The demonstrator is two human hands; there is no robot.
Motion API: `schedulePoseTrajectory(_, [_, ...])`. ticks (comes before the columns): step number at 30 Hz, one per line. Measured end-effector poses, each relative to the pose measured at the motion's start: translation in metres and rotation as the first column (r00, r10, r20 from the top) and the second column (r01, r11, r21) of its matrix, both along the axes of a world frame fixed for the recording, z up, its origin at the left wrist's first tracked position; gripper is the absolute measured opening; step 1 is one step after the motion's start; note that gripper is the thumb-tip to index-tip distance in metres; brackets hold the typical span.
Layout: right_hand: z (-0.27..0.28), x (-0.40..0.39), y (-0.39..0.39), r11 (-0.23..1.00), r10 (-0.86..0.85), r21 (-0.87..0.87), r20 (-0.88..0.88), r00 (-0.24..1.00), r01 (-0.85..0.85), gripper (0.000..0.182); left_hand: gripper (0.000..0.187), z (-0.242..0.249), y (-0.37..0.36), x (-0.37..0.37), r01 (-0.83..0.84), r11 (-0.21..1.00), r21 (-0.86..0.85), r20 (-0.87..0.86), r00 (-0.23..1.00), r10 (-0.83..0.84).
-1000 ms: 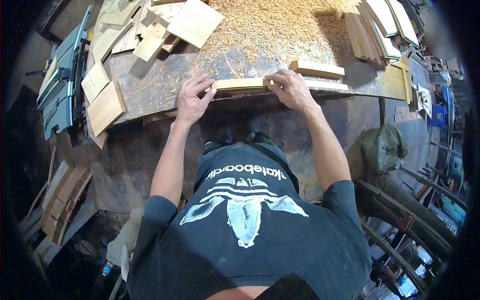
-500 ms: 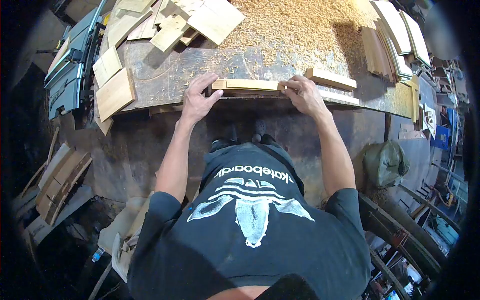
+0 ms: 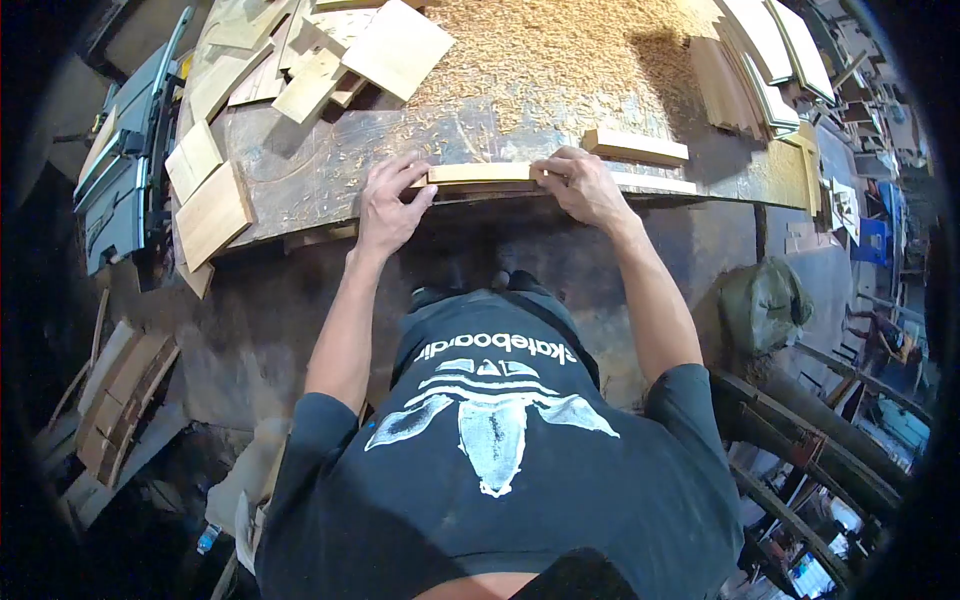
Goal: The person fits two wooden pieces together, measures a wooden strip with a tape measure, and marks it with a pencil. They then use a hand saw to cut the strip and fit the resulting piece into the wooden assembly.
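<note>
A pale wooden strip [image 3: 480, 173] lies lengthwise along the near edge of the workbench, between my two hands. My left hand [image 3: 390, 205] is at its left end, with the thumb and fingers closed around that end. My right hand [image 3: 585, 188] pinches the right end between thumb and fingertips. Beneath the strip, the wood underneath is partly hidden by shadow and my fingers. Just beyond my right hand lies a short wooden block [image 3: 635, 147], and a thin pale strip [image 3: 652, 183] runs along the edge to the right.
Wooden boards [image 3: 398, 48] are heaped at the back left of the workbench [image 3: 300, 180]. Wood shavings [image 3: 560, 60] cover its far middle. Stacked panels [image 3: 755, 60] stand at the back right. A blue-grey machine [image 3: 125, 165] is on the left, and a green sack [image 3: 765, 305] on the right.
The whole view has shifted, moving the bench leftward in the picture. My left hand has closed in on the strip's left end, covering wood that showed before. My right hand keeps its pinch.
</note>
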State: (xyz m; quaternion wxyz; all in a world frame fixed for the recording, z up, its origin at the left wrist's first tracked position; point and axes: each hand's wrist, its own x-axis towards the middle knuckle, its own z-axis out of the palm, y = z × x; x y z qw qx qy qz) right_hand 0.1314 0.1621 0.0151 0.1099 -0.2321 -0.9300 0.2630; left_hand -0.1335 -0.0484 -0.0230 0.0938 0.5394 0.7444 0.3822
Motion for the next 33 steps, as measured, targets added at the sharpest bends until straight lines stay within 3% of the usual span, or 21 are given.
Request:
schedulePoseTrajectory(5, [-0.002, -0.001, -0.001, 1.000, -0.019, -0.005, -0.002, 1.000, 0.019, 0.019, 0.032, -0.001, 0.002, -0.002, 0.012, 1.000, 0.013, 0.067, 0.998, -0.013])
schedulePoseTrajectory(7, [-0.012, -0.002, -0.001, 0.998, 0.037, 0.044, -0.053, 0.998, -0.034, 0.017, 0.032, -0.007, 0.002, -0.004, 0.006, 1.000, 0.002, 0.192, 0.981, -0.006])
schedulePoseTrajectory(8, [-0.038, -0.003, 0.006, 0.991, 0.069, 0.114, -0.016, 0.997, -0.067, 0.014, 0.033, -0.015, 0.002, -0.007, 0.004, 0.999, -0.047, 0.209, 0.978, 0.006])
schedulePoseTrajectory(9, [-0.034, -0.007, 0.003, 0.997, 0.024, 0.077, 0.082, 0.996, -0.030, 0.015, 0.033, -0.012, 0.001, -0.004, -0.037, 0.993, -0.115, 0.338, 0.938, 0.074])
schedulePoseTrajectory(10, [-0.033, -0.007, -0.001, 0.994, -0.015, 0.107, 0.087, 0.996, 0.005, 0.015, 0.031, -0.011, 0.002, -0.005, -0.031, 0.987, -0.157, 0.292, 0.954, 0.076])
schedulePoseTrajectory(11, [-0.033, -0.007, -0.001, 0.994, 0.014, 0.105, 0.169, 0.986, -0.032, 0.014, 0.029, 0.002, 0.004, -0.001, -0.001, 0.976, -0.218, 0.366, 0.927, 0.083])
schedulePoseTrajectory(12, [-0.046, -0.005, 0.004, 0.997, 0.037, 0.062, 0.023, 0.999, -0.039, 0.012, 0.027, -0.010, 0.004, -0.003, 0.033, 0.995, -0.093, 0.357, 0.934, 0.002])
schedulePoseTrajectory(14, [-0.025, 0.003, -0.003, 0.999, -0.019, 0.046, -0.028, 0.999, 0.020, 0.014, 0.026, -0.018, 0.004, -0.003, 0.054, 0.998, -0.019, 0.312, 0.949, -0.046])
schedulePoseTrajectory(16, [-0.021, 0.001, -0.004, 0.996, -0.012, 0.086, 0.090, 0.996, 0.005, 0.020, 0.027, -0.023, 0.003, -0.008, 0.079, 0.997, 0.000, 0.298, 0.951, -0.075])
schedulePoseTrajectory(20, [-0.023, 0.004, -0.006, 0.993, -0.030, 0.116, 0.002, 1.000, 0.029, 0.019, 0.032, -0.028, 0.001, -0.010, 0.081, 0.997, 0.002, 0.296, 0.952, -0.078])
schedulePoseTrajectory(22, [-0.027, 0.006, -0.002, 0.994, -0.014, 0.109, -0.054, 0.998, 0.020, 0.018, 0.035, -0.021, 0.001, -0.002, -0.010, 0.999, -0.033, 0.246, 0.969, 0.018])
schedulePoseTrajectory(23, [-0.031, 0.008, 0.002, 0.992, -0.013, 0.128, 0.019, 1.000, 0.010, 0.016, 0.039, -0.033, 0.001, -0.006, -0.017, 0.999, -0.040, 0.384, 0.923, 0.031])
schedulePoseTrajectory(24, [-0.037, 0.000, -0.002, 0.991, 0.011, 0.131, 0.079, 0.997, -0.021, 0.015, 0.039, -0.031, -0.001, -0.006, -0.049, 0.987, -0.150, 0.356, 0.929, 0.100])
schedulePoseTrajectory(27, [-0.039, 0.001, -0.001, 0.981, 0.054, 0.190, -0.032, 0.998, -0.047, 0.016, 0.035, -0.028, -0.001, -0.004, -0.039, 0.997, -0.062, 0.301, 0.952, 0.056])
schedulePoseTrajectory(29, [-0.021, 0.000, -0.004, 0.998, 0.006, 0.065, -0.053, 0.999, -0.003, 0.015, 0.037, -0.021, 0.000, -0.001, -0.034, 0.999, -0.019, 0.330, 0.943, 0.038])
schedulePoseTrajectory(30, [-0.023, 0.001, -0.002, 0.999, 0.010, 0.054, -0.076, 0.997, -0.006, 0.014, 0.036, -0.008, 0.000, 0.002, -0.050, 0.997, -0.054, 0.287, 0.956, 0.063])
schedulePoseTrajectory(31, [-0.012, -0.001, -0.006, 0.997, 0.000, 0.076, -0.156, 0.988, 0.012, 0.015, 0.037, -0.009, 0.001, 0.001, -0.036, 0.999, 0.024, 0.257, 0.966, 0.029])
schedulePoseTrajectory(33, [-0.011, 0.000, -0.007, 0.995, -0.037, 0.089, -0.094, 0.995, 0.045, 0.016, 0.038, -0.015, 0.002, -0.003, -0.031, 0.999, -0.011, 0.259, 0.965, 0.033])
